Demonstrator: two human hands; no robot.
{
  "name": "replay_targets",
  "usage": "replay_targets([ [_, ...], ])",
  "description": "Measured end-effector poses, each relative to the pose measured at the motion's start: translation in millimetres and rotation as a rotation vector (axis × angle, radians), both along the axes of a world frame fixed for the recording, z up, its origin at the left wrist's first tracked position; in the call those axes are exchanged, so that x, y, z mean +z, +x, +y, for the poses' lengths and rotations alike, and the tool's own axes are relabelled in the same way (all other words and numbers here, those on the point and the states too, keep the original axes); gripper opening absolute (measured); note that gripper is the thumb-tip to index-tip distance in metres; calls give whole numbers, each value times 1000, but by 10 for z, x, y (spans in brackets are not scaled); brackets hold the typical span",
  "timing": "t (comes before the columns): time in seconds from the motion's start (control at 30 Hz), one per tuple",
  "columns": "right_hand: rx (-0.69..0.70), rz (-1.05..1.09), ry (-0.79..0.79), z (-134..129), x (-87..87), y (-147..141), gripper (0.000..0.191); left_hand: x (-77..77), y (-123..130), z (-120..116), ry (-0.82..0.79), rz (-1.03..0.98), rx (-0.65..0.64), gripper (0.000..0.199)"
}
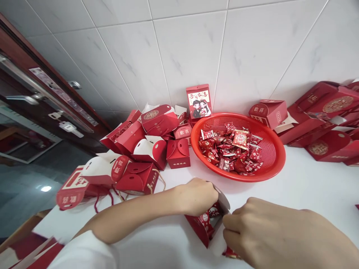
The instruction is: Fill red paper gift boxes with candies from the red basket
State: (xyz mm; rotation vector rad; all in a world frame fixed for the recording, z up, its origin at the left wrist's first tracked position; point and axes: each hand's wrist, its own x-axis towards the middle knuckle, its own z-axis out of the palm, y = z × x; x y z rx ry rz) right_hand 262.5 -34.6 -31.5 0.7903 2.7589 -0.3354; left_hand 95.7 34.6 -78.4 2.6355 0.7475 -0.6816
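A small red gift box (pixel 199 231) stands on the white table with its top flaps up. Wrapped candies (pixel 206 220) in red and white show inside it. My left hand (pixel 198 196) reaches over the box's far side, closed at the raised flap; its fingertips are hidden. At the box's near right, my right hand (pixel 260 229) is curled into a loose fist beside the pale flap. A red-and-gold wrapped candy (pixel 231 254) sticks out below its fingers. Beyond both hands is a red plastic colander (pixel 275 164) holding a heap of wrapped candies (pixel 232 147).
Red gift boxes (pixel 141 177), some folded shut and some with raised flaps, crowd the table's left side. More red boxes (pixel 327 145) stand at the right. A picture box (pixel 198 101) leans on the tiled wall. A door with keys (pixel 68 127) is at left.
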Motion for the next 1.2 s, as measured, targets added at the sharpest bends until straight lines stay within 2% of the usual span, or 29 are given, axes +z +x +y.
replay_targets([
  [0.17, 48, -17, 33, 7, -37, 15, 27, -41, 35, -44, 117, 13, -42, 27],
  [0.37, 40, 7, 32, -8, -57, -4, 29, 115, -18, -17, 65, 12, -81, 23],
  [0.6, 171, -8, 194, 12, -80, 29, 29, 301, -123, 14, 44, -10, -93, 24],
  [0.73, 182, 4, 205, 36, -70, 32, 28, 340, -48, 36, -38, 154, -54, 28],
  [0.9, 157, 40, 189, 56, -27, 49, 24, 341, 78, 92, -122, 332, -155, 29],
  [1.07, 165, 38, 156, 97, 4, 109, 23, 363, 11, 143, -164, 202, -168, 27],
  [1.2, 148, 170, 82, 181, 47, 190, 27, 281, -10, 140, -269, 90, -222, 25],
])
